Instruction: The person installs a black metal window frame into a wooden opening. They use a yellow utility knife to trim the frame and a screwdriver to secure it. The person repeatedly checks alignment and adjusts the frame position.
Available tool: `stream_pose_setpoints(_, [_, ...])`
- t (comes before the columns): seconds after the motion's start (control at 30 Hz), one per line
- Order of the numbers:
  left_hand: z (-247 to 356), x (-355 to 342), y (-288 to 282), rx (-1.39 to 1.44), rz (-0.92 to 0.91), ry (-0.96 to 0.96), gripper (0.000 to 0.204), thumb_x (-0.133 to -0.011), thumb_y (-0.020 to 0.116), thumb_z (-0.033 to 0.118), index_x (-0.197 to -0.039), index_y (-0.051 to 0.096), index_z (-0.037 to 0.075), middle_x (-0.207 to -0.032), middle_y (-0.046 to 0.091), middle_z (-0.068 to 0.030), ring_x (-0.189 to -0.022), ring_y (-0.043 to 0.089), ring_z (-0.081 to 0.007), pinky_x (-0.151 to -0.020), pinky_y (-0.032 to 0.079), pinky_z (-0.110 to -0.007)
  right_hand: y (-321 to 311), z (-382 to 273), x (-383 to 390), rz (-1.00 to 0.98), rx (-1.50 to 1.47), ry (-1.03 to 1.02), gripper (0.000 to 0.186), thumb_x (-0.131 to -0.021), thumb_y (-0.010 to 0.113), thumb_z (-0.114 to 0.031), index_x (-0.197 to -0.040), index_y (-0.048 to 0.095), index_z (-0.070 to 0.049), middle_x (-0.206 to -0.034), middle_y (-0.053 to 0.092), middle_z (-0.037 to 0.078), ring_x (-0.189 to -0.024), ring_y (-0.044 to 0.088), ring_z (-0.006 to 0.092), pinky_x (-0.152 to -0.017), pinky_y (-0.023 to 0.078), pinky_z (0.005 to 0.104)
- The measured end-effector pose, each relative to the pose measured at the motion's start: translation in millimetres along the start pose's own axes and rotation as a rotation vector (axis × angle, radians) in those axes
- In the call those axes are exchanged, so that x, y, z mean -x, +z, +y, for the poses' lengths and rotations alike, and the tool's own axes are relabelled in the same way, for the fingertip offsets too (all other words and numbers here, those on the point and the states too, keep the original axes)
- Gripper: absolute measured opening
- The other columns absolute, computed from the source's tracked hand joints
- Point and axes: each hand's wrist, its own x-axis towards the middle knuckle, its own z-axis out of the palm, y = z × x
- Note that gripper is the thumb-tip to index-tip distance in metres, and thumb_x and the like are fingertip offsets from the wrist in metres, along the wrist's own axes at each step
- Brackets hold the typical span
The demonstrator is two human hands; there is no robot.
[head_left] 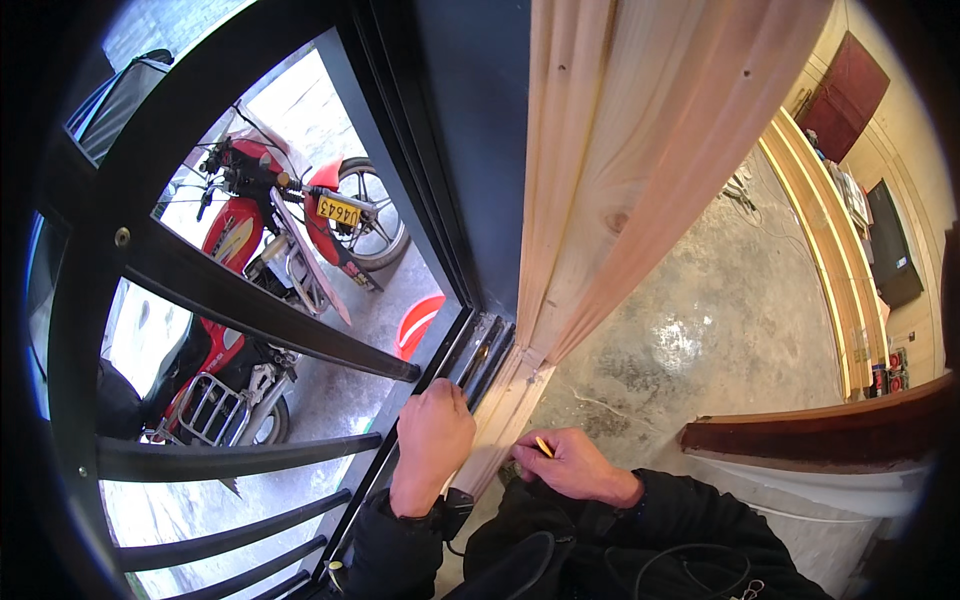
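A: Where does the lower trim (505,408) lie?

B: Between the two hands, pale and narrow, running from near the wrists up to the joint (533,357) just beyond the fingers. There it meets the upright trim (625,150), which rises ahead of both hands.

A: Why is the left hand (435,435) on the far side?

B: It is curled at the trim's outer edge, by the dark track (484,348). Its fingertips are hidden, so I cannot tell whether it grips anything. Resting there, it probably steadies the arm or the wood.

A: And the right hand (572,465)?

B: Its thumb and fingers are closed around a yellow stick (543,447), perhaps a pencil. Only a short piece shows. Held in a pinch beside the inner edge, it looks kept for fine control, close to the wood.

A: What stands further out?

B: Left of the left hand, dark bars (240,457) cross the opening, presumably as a guard. Beyond them a red motorcycle (235,228) is parked outside, out of the way of both hands.

A: To the right?

B: Past the right hand, a brown edge (820,430) curves in; I cannot tell what it belongs to. Further off, long planks (825,270) run along the wall, likely set there to leave the floor (650,350) free to walk on.
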Motion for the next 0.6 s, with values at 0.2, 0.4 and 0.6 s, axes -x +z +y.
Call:
stream_pose_setpoints(0.2, [8.9,-12.9,14.4,0.004,0.013,-0.051,0.026,-0.096,0.053,0.016,-0.084,0.067,-0.001,-0.088,0.070,-0.0262,-0.089,0.066,-0.0478,-0.081,0.051,-0.055,-5.9,-1.4,3.7,0.010,0.006,0.001,0.027,-0.103,0.060,-0.023,-0.104,0.072,0.001,-0.074,0.069,0.005,-0.068,0.063,0.0105,-0.065,0.052,0.0291])
stream_pose_setpoints(0.4, [13.7,-26.6,21.9,0.061,-0.020,-0.051,0.030,-0.098,0.052,0.020,-0.090,0.066,-0.005,-0.088,0.068,-0.0319,-0.088,0.065,-0.0526,-0.081,0.051,-0.060,-11.4,-1.0,6.6,0.016,0.047,-0.005,0.026,-0.102,0.061,-0.022,-0.103,0.072,0.001,-0.074,0.069,0.004,-0.067,0.062,0.0095,-0.065,0.051,0.0287])
stream_pose_setpoints(0.6, [16.4,-27.6,20.7,0.156,0.004,-0.049,0.032,-0.098,0.054,0.023,-0.090,0.068,-0.004,-0.089,0.069,-0.0302,-0.090,0.066,-0.0500,-0.083,0.052,-0.057,-12.7,-2.1,7.5,0.021,0.037,-0.005,0.025,-0.102,0.062,-0.022,-0.104,0.072,0.001,-0.074,0.070,0.004,-0.067,0.061,0.0092,-0.064,0.051,0.0284])
